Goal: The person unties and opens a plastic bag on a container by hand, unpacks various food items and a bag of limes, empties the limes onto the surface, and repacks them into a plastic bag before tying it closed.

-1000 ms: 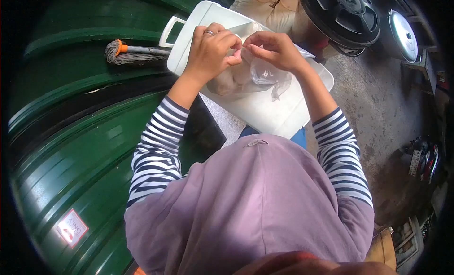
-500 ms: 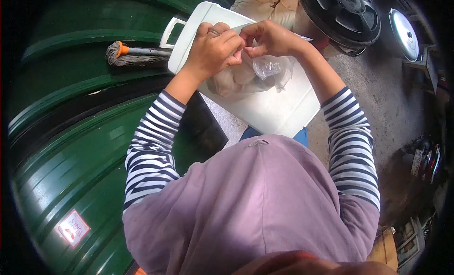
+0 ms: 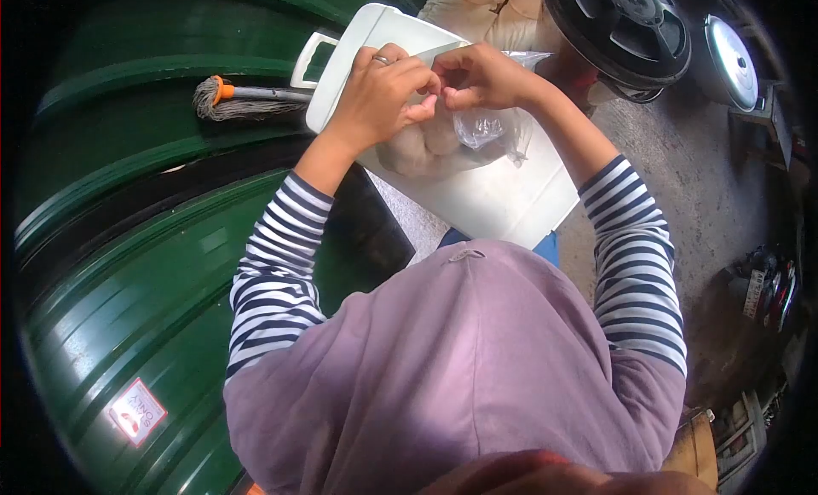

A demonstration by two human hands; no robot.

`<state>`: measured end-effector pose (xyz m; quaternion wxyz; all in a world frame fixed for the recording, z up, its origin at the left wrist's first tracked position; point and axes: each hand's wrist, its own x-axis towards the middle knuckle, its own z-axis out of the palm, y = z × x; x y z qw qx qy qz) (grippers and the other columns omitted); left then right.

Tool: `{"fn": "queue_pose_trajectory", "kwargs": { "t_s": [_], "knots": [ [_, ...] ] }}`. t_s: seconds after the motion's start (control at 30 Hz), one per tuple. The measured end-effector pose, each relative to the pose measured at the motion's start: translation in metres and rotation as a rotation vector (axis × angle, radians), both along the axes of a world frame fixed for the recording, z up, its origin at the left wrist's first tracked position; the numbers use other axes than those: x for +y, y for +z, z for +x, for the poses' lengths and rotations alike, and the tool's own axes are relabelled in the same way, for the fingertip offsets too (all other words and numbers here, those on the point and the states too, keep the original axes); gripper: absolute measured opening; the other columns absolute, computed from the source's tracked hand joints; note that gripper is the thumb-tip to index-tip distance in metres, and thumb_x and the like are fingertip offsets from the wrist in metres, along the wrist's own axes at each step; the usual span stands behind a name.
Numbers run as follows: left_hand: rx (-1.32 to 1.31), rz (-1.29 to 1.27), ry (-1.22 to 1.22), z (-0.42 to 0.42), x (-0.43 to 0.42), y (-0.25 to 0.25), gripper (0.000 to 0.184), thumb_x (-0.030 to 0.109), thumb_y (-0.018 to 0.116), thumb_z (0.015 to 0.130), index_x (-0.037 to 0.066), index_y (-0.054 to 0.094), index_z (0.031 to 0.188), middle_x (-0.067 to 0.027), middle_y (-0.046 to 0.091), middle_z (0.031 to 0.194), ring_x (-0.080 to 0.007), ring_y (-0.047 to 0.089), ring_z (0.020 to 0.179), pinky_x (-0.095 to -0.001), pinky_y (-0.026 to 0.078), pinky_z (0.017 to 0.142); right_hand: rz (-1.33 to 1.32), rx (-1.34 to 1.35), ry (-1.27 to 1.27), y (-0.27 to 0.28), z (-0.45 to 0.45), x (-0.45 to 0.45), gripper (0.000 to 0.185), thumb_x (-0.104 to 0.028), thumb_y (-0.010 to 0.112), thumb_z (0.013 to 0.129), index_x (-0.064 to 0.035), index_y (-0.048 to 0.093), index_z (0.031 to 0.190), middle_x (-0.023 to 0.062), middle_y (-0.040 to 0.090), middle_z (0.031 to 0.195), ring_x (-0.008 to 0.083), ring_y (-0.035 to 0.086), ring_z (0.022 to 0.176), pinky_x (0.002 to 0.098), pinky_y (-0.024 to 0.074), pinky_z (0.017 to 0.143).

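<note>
Both hands meet over the bag [image 3: 516,135], and it's close work up here! The left hand [image 3: 381,93], a ring on one finger, has thumb and forefinger pinched on the top of the bag. Right beside it comes the right hand [image 3: 487,79], thumb and forefinger curled in, clamped on the same top; just which fold each one grips is too small to tell. Below them sits the bag, clear plastic, pale rounded lumps [image 3: 413,150] showing through its side, resting on the white box [image 3: 507,201]. A white handle [image 3: 307,62] juts from the box's far left corner. Striped sleeves [image 3: 281,248] on both arms, a mauve garment [image 3: 477,350] filling the near middle. Over to the left, a mop [image 3: 220,103] with an orange collar lies against green metal [image 3: 119,273], and lower down there's a sticker [image 3: 136,412] reading "ONLY" on one line. Top right: a round black lid [image 3: 588,2], and next to it a pot [image 3: 731,65] with a shiny cover, above the grey floor [image 3: 656,167].
</note>
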<state>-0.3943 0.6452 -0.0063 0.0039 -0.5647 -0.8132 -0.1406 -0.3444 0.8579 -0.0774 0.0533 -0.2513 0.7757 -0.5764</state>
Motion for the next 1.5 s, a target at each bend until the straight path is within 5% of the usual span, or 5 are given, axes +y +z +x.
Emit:
{"fn": "queue_pose_trajectory", "kwargs": {
  "t_s": [0.3,0.5,0.9,1.3,1.5],
  "knots": [
    [0.115,-0.009,0.003,0.003,0.0,-0.008,0.013,0.025,0.068,0.081,0.015,0.063,0.089,0.0012,0.064,0.087,-0.0196,0.059,0.097,-0.0362,0.034,0.09,-0.116,-0.1,-0.02,0.003,0.01,0.0,0.025,-0.014,0.075,0.08,-0.0013,0.065,0.1,0.004,0.065,0.085,0.0126,0.061,0.082,0.0288,0.0525,0.077],
    [-0.094,0.019,0.07,0.001,-0.006,0.003,0.017,0.028,0.072,0.081,0.014,0.069,0.091,0.0002,0.069,0.091,-0.0187,0.061,0.095,-0.0343,0.037,0.086,-0.164,-0.066,-0.099,-0.004,0.013,-0.006,0.023,-0.015,0.078,0.075,-0.0034,0.066,0.092,0.0047,0.066,0.082,0.0144,0.062,0.076,0.0302,0.0514,0.071],
    [0.059,-0.055,0.058,0.002,0.0,0.016,0.013,0.031,0.079,0.071,0.021,0.071,0.075,0.0062,0.069,0.075,-0.0132,0.062,0.077,-0.0347,0.034,0.077,-0.04,0.013,-0.2,0.012,0.016,-0.016,0.024,-0.019,0.078,0.07,-0.0016,0.069,0.084,0.0098,0.067,0.074,0.019,0.063,0.067,0.0318,0.051,0.064],
    [0.132,0.023,0.057,0.01,0.004,-0.006,0.016,0.024,0.076,0.069,0.018,0.065,0.08,0.0064,0.064,0.074,-0.0154,0.06,0.079,-0.0364,0.035,0.078,-0.19,-0.204,-0.039,0.0,0.015,0.0,0.023,-0.016,0.076,0.084,0.001,0.067,0.095,0.0011,0.068,0.083,0.0087,0.061,0.08,0.0261,0.0512,0.077],
    [0.084,0.086,0.008,0.008,0.0,-0.008,0.018,0.022,0.076,0.068,0.015,0.065,0.081,0.005,0.064,0.076,-0.0152,0.061,0.079,-0.0348,0.036,0.075,-0.187,-0.324,0.032,0.0,0.004,0.004,0.014,-0.014,0.072,0.084,-0.0022,0.069,0.089,0.0033,0.07,0.083,0.0114,0.064,0.082,0.0269,0.0519,0.078]
  ]
}}
